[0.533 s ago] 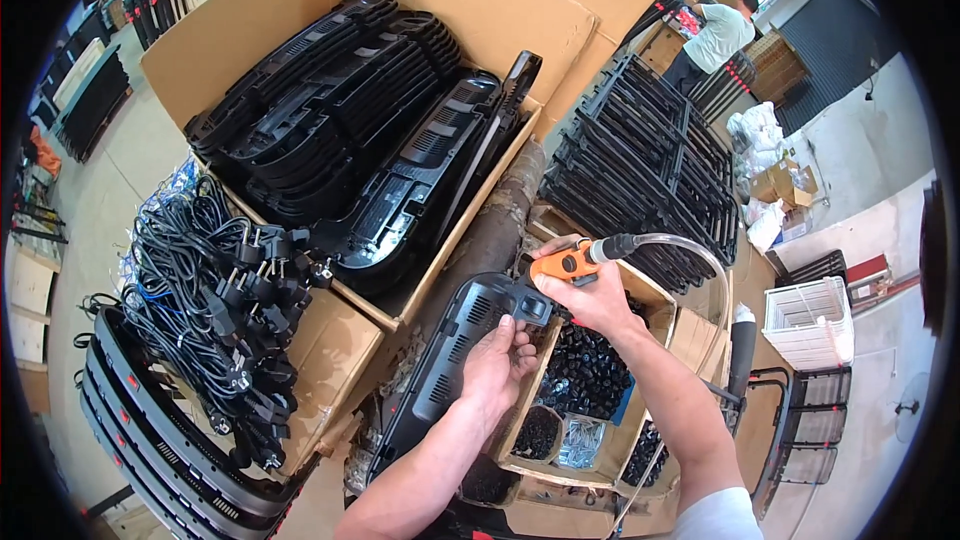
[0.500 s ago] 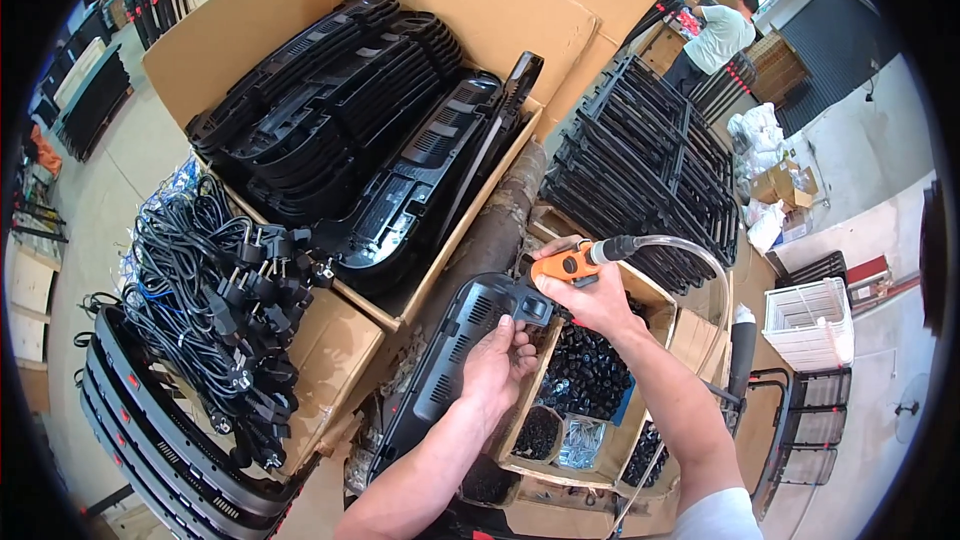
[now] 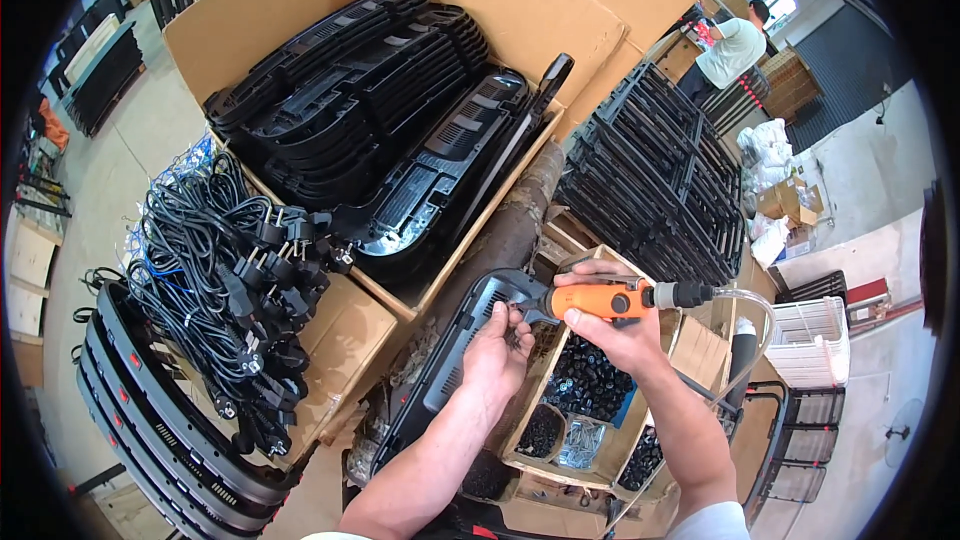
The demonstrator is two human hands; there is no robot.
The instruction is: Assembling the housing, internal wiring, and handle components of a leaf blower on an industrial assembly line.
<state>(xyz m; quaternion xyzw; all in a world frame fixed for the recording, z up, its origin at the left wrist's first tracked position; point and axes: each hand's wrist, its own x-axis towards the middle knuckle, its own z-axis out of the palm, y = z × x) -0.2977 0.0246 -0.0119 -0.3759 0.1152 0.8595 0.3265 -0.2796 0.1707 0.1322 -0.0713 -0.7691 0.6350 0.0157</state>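
In my right hand (image 3: pixel 632 338) is an orange air screwdriver (image 3: pixel 592 301), with my fingers wrapped round its body. A clear hose (image 3: pixel 765 328) runs from its back end. The driver's tip points left, at the upper end of a long black plastic housing (image 3: pixel 446 385) with slotted vents, lying on a slant. Beside that tip, my left hand (image 3: pixel 492 355) has its fingers curled together over the housing. Small dark bits show between those fingers, too small to name.
A big carton (image 3: pixel 290 0) of stacked black housings stands behind. Bundled plug cables (image 3: pixel 215 270) and curved black panels (image 3: pixel 165 430) lie at the left. Below my right arm is a divided box (image 3: pixel 622 270) of small black parts and screws. Black frames (image 3: pixel 655 175) and a co-worker (image 3: pixel 733 45) are farther back.
The screwdriver has swung from a tilted, foreshortened position to lie nearly level, its tip now against the housing's upper end. My left fingers have drawn in beside the tip. The view has shifted slightly.
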